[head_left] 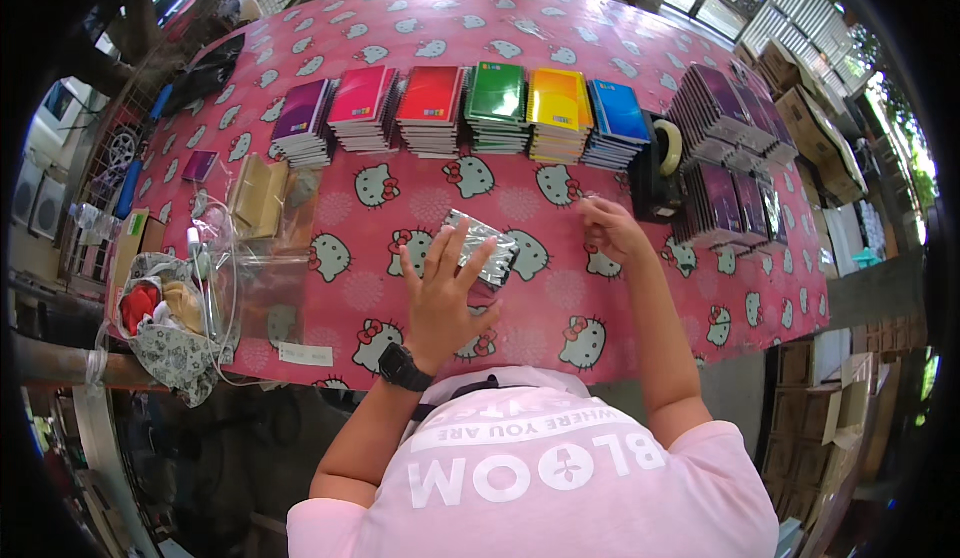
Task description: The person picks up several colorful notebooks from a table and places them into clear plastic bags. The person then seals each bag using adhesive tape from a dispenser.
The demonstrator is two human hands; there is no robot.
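Observation:
A small stack of notebooks in shiny clear wrap lies at the middle of the table. My left hand rests on it with the fingers spread. To the right, my right hand is raised a little with thumb and fingertips pinched together. What the pinch holds, if anything, is too small to tell. Just beyond that hand stands a black tape dispenser with a roll of tape. The cover of the wrapped stack is hidden by glare and my fingers.
Along the far side runs a row of spiral notebook stacks: purple, pink, red, green, yellow, blue. Wrapped purple notebook packs stand right. Clear plastic sleeves and a cloth bag lie left.

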